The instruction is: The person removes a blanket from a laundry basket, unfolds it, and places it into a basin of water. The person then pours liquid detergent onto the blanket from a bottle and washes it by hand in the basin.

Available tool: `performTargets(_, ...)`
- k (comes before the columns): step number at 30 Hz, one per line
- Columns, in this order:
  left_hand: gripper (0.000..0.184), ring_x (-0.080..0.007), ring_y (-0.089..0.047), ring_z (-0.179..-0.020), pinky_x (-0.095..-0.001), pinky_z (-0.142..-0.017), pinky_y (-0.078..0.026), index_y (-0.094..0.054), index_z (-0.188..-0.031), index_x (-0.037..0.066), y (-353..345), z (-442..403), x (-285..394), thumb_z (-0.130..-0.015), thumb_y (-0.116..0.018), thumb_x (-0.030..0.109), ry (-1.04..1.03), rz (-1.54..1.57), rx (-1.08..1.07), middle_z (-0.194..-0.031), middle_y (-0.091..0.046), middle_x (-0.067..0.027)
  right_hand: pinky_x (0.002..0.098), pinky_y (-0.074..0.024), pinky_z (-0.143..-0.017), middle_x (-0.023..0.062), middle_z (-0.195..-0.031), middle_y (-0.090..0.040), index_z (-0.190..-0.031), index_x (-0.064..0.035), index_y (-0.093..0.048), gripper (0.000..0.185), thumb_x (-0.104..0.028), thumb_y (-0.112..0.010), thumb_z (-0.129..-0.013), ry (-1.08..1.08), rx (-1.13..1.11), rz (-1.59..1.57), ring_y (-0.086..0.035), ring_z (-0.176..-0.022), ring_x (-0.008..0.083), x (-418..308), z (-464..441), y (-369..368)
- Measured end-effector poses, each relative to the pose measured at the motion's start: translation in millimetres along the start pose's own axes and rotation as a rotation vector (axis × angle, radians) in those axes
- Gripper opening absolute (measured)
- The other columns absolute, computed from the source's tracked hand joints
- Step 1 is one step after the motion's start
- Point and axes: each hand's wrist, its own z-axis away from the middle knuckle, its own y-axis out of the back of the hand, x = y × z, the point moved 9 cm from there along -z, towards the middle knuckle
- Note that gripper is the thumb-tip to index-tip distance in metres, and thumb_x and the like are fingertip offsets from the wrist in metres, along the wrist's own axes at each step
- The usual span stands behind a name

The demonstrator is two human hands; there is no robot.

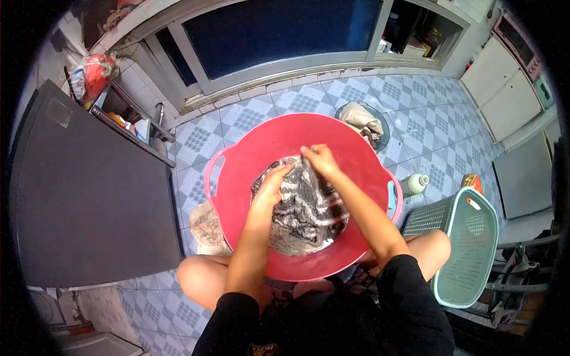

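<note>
A large pink tub (pixel 279 127) stands on the floor between my knees. Dark cloth with pale streaks (pixel 309 207) lies wet and crumpled at its bottom, with a little water around it. My left hand (pixel 274 183) is closed on the upper left part of the cloth, thumb toward the middle. Slightly higher and to the right, my right hand (pixel 319 161) pinches a raised fold of the same cloth. Both hands are inside the tub, a short gap apart.
Behind the tub, a basin (pixel 386 127) holds beige cloth. To the right are a pale bottle (pixel 414 184), a green laundry basket (pixel 442 285) and a white cabinet (pixel 499 77). A dark panel (pixel 95 196) stands left; a window (pixel 279 35) is ahead.
</note>
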Motion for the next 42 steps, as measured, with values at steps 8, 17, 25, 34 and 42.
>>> performTargets(8,0.036,-0.0141,-0.057,-0.081,-0.0259,-0.073,-0.046,-0.053,-0.100,-0.003,18.5,16.3,41.0,-0.070,-0.067,0.009,-0.384,-0.516,0.244,-0.090,-0.060,-0.0119,0.0379,-0.0476,-0.070,0.0184,-0.080,-0.063,-0.080,-0.0032,-0.065,0.043,-0.043,-0.067,-0.065,-0.055,-0.551,0.730,-0.061,-0.078,0.0321,5.6,45.4,-22.8)
performTargets(17,0.038,-0.0339,-0.056,-0.089,-0.0378,-0.081,-0.043,-0.061,-0.097,0.009,33.9,16.0,35.8,-0.059,-0.066,0.012,-0.458,-1.314,0.348,-0.089,-0.059,-0.0192,0.0293,-0.0397,-0.058,0.0013,-0.064,-0.051,-0.070,-0.0061,-0.058,0.008,-0.011,-0.052,-0.072,-0.413,-0.192,-0.330,-0.047,-0.060,0.0127,32.9,11.7,17.5)
performTargets(25,0.019,-0.0293,-0.058,-0.083,-0.0345,-0.072,-0.044,-0.059,-0.073,0.003,15.3,46.2,75.8,-0.060,-0.066,0.014,-0.511,-1.168,0.340,-0.081,-0.060,-0.0175,0.0300,-0.0435,-0.067,0.0089,-0.072,-0.058,-0.083,-0.0025,-0.059,0.039,-0.033,-0.073,-0.062,0.024,0.018,-0.023,-0.055,-0.070,0.0165,30.5,-21.8,69.4)
performTargets(34,0.011,-0.0393,-0.050,-0.104,-0.0451,-0.092,-0.040,-0.055,-0.077,0.001,-30.0,56.3,70.8,-0.072,-0.049,0.009,-0.230,0.444,-0.437,-0.110,-0.051,-0.0294,0.0274,-0.0464,-0.071,0.0079,-0.088,-0.062,-0.095,0.0008,-0.060,0.023,-0.009,-0.050,-0.077,-0.213,-0.313,-0.653,-0.058,-0.074,0.0150,11.3,-0.1,24.0)
performTargets(42,0.042,-0.0140,-0.048,-0.067,-0.0282,-0.064,-0.045,-0.051,-0.090,0.005,18.8,14.6,-21.1,-0.080,-0.057,0.045,-0.168,0.021,0.201,-0.075,-0.051,-0.0037,0.0371,-0.0467,-0.072,0.0109,-0.076,-0.055,-0.074,-0.0041,-0.056,0.023,-0.018,-0.059,-0.056,0.929,-0.319,0.153,-0.057,-0.075,0.0277,-117.3,147.3,-62.6)
